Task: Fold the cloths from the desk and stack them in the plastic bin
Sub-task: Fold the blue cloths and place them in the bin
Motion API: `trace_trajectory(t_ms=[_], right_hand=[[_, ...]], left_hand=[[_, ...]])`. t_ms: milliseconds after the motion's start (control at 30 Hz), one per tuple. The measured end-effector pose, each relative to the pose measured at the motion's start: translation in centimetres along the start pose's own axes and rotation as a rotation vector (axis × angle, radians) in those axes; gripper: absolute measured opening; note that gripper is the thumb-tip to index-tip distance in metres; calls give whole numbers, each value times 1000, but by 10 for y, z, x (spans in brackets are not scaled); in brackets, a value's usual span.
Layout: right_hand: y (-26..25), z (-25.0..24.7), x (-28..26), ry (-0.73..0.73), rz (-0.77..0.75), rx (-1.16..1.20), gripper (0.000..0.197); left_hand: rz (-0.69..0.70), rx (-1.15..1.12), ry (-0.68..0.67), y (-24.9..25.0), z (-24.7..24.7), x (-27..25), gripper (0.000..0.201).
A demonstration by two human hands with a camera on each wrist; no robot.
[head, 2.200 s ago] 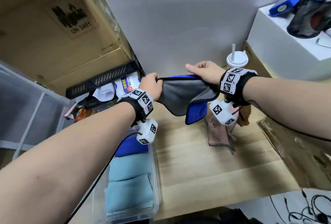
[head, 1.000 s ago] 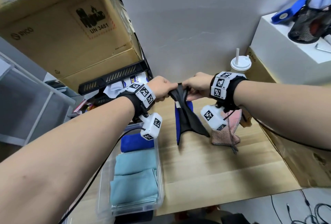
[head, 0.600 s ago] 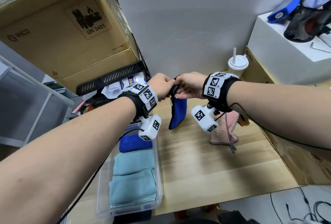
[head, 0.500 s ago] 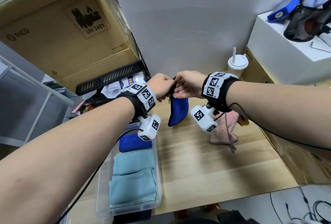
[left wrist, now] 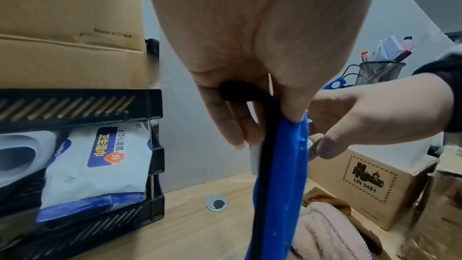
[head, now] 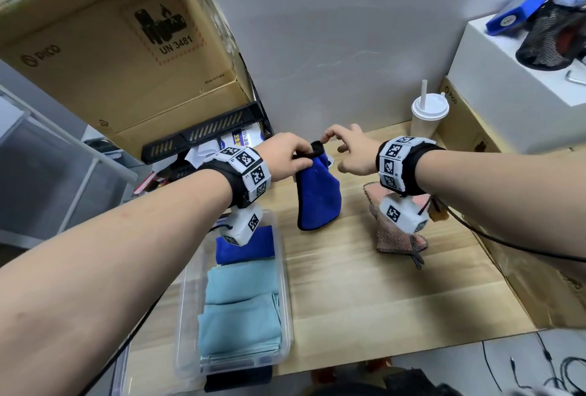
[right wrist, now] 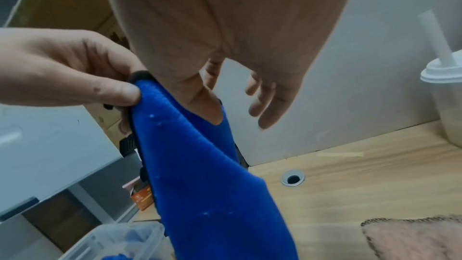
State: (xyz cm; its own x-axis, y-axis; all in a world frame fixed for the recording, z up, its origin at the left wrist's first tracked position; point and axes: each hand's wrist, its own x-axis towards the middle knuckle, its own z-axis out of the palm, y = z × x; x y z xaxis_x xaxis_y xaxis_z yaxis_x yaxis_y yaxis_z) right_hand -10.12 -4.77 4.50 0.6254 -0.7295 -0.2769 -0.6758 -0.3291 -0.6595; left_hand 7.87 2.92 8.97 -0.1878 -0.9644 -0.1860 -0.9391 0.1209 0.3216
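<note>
A blue cloth (head: 318, 202) with a black edge hangs folded in half above the wooden desk (head: 364, 300). My left hand (head: 301, 158) pinches its top corners together, thumb on one side and fingers on the other (left wrist: 270, 126). The same cloth (right wrist: 212, 185) fills the right wrist view. My right hand (head: 336, 148) hovers just right of the cloth's top with its fingers (right wrist: 262, 96) spread and loose, gripping nothing. A pink cloth (head: 399, 234) lies crumpled on the desk under my right wrist. The clear plastic bin (head: 285, 272) at the front left holds folded teal cloths (head: 241, 310) and a folded blue one (head: 250, 246).
A white cup with a straw (head: 429, 113) stands at the back by the wall. Cardboard boxes (head: 120, 47) sit on a black tray (head: 203, 135) at the left, with wet wipes (left wrist: 100, 165) under it. More boxes (head: 507, 129) line the right edge. A cable hole (right wrist: 292, 178) sits near the wall.
The hands brought the cloth's two ends together, folding it in half. The right hand then let go and drew slightly right, so the left hand alone holds the cloth.
</note>
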Motion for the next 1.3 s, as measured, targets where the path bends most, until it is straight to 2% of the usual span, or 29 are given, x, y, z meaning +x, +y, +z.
trace_trajectory(t_ms=[100, 233, 433, 500, 567, 633, 733, 833, 967, 1300], right_hand=[[4, 4, 1, -9, -113, -53, 51], [2, 5, 0, -124, -103, -232, 25], [9, 8, 1, -125, -66, -252, 12], [10, 0, 4, -21, -55, -224, 5], [8, -10, 7, 108, -71, -175, 14], [0, -18, 8, 114, -105, -179, 15], [-7, -23, 8, 109, -129, -153, 16], [-7, -26, 8, 135, -101, -136, 11], [-7, -29, 8, 167, -74, -46, 11], [-25, -57, 6, 326, -159, 5, 14]], left_hand=[[40, -1, -47, -5, -1, -3, 10], [33, -13, -53, -8, -2, -7, 14], [-41, 64, -11, -17, 0, -11, 14], [-119, 134, 6, -25, 2, -13, 15], [-225, 156, 46, -34, 4, -15, 15], [-303, 160, 83, -38, 4, -16, 17], [-347, 162, 117, -38, 1, -17, 16], [-365, 133, 153, -37, 0, -17, 9], [-381, 82, 240, -35, -3, -14, 14], [-328, 115, 415, -23, -34, -14, 13]])
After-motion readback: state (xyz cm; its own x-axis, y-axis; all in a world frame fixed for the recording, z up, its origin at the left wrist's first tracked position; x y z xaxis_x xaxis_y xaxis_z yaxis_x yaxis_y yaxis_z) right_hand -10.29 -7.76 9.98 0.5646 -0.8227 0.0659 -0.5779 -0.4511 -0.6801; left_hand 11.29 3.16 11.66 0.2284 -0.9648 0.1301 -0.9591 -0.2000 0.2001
